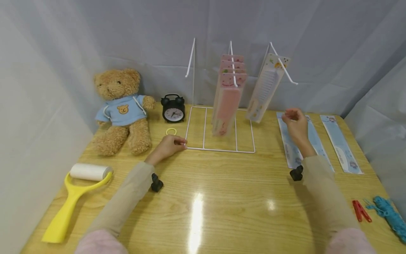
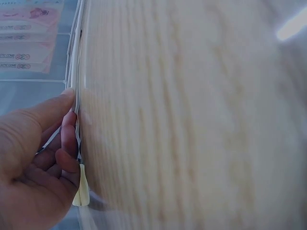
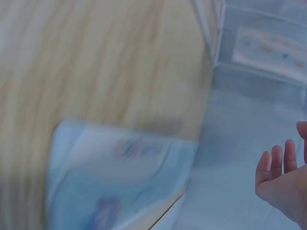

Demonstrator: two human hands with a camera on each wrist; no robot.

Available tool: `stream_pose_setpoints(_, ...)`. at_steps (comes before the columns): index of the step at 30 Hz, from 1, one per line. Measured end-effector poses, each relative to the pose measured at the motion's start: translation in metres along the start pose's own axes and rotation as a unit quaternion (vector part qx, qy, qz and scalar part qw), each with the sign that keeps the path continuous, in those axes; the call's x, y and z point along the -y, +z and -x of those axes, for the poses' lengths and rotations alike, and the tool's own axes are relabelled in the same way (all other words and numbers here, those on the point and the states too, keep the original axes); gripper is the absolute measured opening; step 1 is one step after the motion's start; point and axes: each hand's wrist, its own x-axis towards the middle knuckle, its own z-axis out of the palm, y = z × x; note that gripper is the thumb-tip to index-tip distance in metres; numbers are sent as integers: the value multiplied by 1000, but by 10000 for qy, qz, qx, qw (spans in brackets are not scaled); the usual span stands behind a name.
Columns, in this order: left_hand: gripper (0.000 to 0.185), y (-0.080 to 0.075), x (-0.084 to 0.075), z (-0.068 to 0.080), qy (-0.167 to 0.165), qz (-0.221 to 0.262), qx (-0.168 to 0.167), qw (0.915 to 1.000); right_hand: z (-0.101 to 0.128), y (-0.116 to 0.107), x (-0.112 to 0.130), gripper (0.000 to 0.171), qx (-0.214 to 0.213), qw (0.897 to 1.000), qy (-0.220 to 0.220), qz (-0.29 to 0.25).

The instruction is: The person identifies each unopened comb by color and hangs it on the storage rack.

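Note:
My left hand (image 1: 168,147) pinches the front left corner of a white wire display rack (image 1: 222,150); the left wrist view shows thumb and fingers at the wire. Several pink packaged combs (image 1: 229,106) hang on the rack's middle hook. A pale packaged comb (image 1: 265,88) hangs tilted on the right hook, while the left hook (image 1: 190,58) carries nothing. My right hand (image 1: 297,127) is raised over blue flat packages (image 1: 287,144), fingers loosely bent, holding nothing. Another blue package (image 1: 340,144) lies farther right. In the right wrist view, a blurred blue package (image 3: 120,177) appears beside the hand (image 3: 285,184).
A teddy bear (image 1: 122,109) sits at the back left beside a black alarm clock (image 1: 173,109). A yellow ring (image 1: 171,131) lies near my left hand. At front left is a yellow-handled lint roller (image 1: 73,197); a red clip (image 1: 361,211) and teal yarn (image 1: 390,215) lie front right.

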Motion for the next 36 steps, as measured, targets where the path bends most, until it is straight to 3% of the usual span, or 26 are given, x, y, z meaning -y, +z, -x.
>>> stream_pose_setpoints(2,28,0,0,0,20,-30,6,10000,1,-6,-6,13,58,9993,97,342)
stream_pose_setpoints(5,28,-1,0,0,34,-27,-10,10000,2,-14,-15,27,274,9956,354,823)
stream_pose_setpoints(9,28,-2,0,0,89,-63,-19,9999,6,-25,-24,48,924,9834,800,1343)
stream_pose_setpoints(15,28,-2,0,-1,127,-94,-24,9999,7,-39,-32,65,2085,9512,1016,2035)
stream_pose_setpoints(20,28,-3,0,-1,141,-87,-51,9998,2,-42,-36,65,2515,9187,686,2968)
stream_pose_setpoints(22,28,-3,0,-1,90,-56,-49,9999,1,-41,-38,64,2572,9119,584,3145)
stream_pose_setpoints(30,28,-1,0,0,117,-82,-29,9999,1,-41,-42,66,2519,9066,652,3323)
stream_pose_setpoints(36,28,-1,0,1,128,-74,-48,9999,3,-43,-42,72,2548,9125,724,3118)
